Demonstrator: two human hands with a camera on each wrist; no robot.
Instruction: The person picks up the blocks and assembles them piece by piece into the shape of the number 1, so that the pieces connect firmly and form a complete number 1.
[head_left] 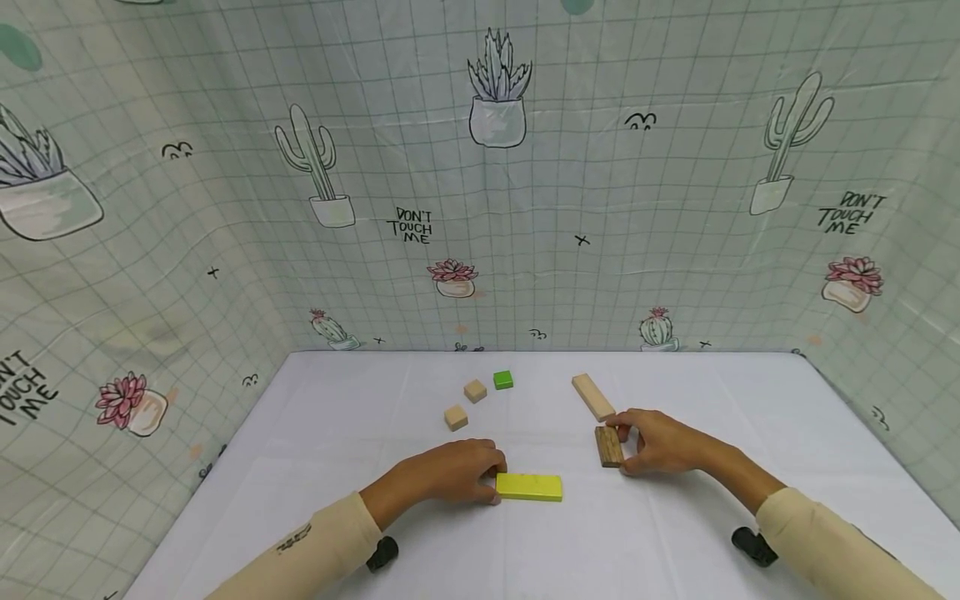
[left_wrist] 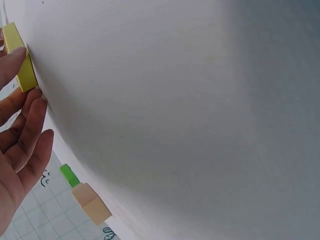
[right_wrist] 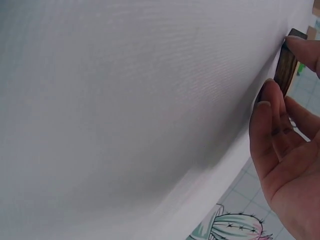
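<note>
A long yellow block (head_left: 528,487) lies flat on the white table, and my left hand (head_left: 461,471) pinches its left end. In the left wrist view the thumb lies across the yellow block (left_wrist: 27,75) while the other fingers spread below it. To the right, my right hand (head_left: 660,442) holds a dark brown wooden block (head_left: 609,447) by its ends, thumb at the near end and a fingertip at the far end. The right wrist view shows the brown block (right_wrist: 286,67) between thumb and fingers. Just beyond it lies a long pale wooden block (head_left: 593,397).
Behind the left hand sit two small pale wooden cubes (head_left: 456,417) and a small green block (head_left: 503,380). A grid-patterned cloth (head_left: 510,208) with cactus drawings hangs behind the table (head_left: 337,417) and at its sides.
</note>
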